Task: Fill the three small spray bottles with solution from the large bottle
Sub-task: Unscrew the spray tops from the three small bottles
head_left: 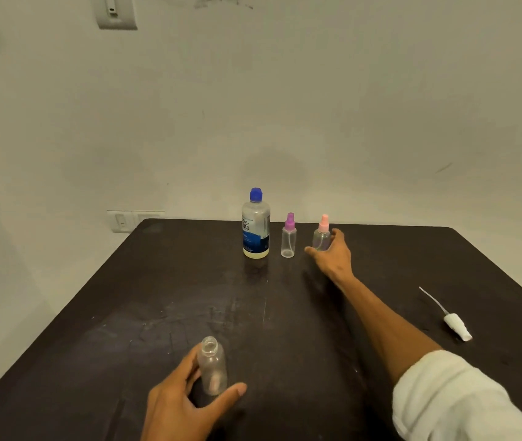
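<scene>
The large bottle [255, 224], blue-capped with a blue label, stands at the table's far edge with a little yellowish liquid at its bottom. To its right stand a purple-capped spray bottle [288, 237] and a pink-capped spray bottle [321, 235], both looking empty. My right hand [333, 254] reaches to the pink-capped one, thumb and fingers spread on either side of it. Near me an uncapped small clear bottle [211, 366] stands upright, and my left hand [180, 405] holds it loosely between thumb and fingers. Its white spray head [456, 326] with dip tube lies on the table at the right.
The dark table [126, 313] is scuffed, and its far edge meets a pale wall. A wall socket [126, 220] sits just behind the table's far left corner. My right sleeve [463, 399] is white.
</scene>
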